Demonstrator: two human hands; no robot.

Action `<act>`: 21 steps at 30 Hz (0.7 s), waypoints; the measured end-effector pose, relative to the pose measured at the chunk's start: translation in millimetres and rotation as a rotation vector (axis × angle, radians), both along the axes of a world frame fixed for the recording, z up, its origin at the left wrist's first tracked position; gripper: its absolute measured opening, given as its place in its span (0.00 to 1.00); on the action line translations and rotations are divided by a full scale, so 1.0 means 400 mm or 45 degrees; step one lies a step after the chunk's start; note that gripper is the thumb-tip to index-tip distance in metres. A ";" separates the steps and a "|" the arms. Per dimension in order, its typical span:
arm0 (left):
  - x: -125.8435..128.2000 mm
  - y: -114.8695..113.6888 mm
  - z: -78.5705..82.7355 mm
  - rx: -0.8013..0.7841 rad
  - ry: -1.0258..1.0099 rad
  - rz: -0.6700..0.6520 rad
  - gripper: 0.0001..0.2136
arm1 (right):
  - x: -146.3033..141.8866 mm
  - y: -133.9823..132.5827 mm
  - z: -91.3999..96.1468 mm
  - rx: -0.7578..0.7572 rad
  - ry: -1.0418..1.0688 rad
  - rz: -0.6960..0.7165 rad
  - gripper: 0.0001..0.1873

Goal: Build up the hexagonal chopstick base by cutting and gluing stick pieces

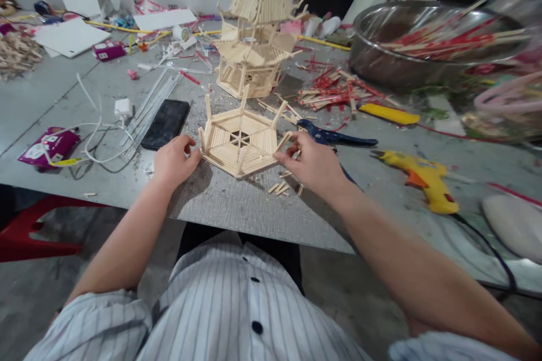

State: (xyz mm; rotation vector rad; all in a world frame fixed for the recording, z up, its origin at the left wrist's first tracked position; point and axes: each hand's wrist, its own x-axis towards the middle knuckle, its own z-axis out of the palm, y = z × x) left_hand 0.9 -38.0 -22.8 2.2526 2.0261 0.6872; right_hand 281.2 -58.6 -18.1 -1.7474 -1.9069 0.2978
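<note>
A six-sided roof piece built of thin wooden sticks [258,138] lies near the table's front edge, with stick posts rising at its corners and a spoked opening in its middle. My left hand [175,163] pinches its left corner between thumb and fingers. At the opposite corner, my right hand [313,166] grips the rim beside an upright post. Just behind stands a tiered stick pagoda [256,39] with a pointed roof. Blue-handled cutters [334,134] rest beyond my right hand, and a black phone [166,124] lies beyond my left.
A yellow glue gun [423,177] with a black cord lies at the right. Behind it are a yellow utility knife [389,114], a pile of red-tipped sticks [334,90] and a steel basin [381,65]. White cables and a purple packet [48,146] lie left.
</note>
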 end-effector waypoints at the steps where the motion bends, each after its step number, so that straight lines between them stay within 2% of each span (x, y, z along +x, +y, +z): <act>1: 0.003 -0.004 0.006 -0.053 0.051 0.001 0.10 | -0.004 0.007 -0.003 -0.038 -0.032 0.007 0.15; 3: 0.008 -0.008 0.014 -0.130 0.134 -0.009 0.13 | -0.009 0.017 -0.007 -0.090 -0.075 0.048 0.11; 6: 0.009 -0.005 0.013 -0.175 0.229 -0.048 0.14 | -0.014 0.025 -0.015 -0.080 -0.066 0.078 0.10; 10: 0.008 0.008 0.003 -0.141 0.282 -0.077 0.12 | -0.017 0.035 -0.029 -0.047 -0.017 0.077 0.12; 14: 0.021 0.019 -0.003 -0.102 0.287 -0.031 0.12 | -0.016 0.053 -0.039 -0.004 -0.002 0.058 0.11; 21: 0.046 0.036 -0.012 -0.061 0.312 -0.015 0.13 | -0.003 0.115 -0.036 0.069 -0.039 0.052 0.10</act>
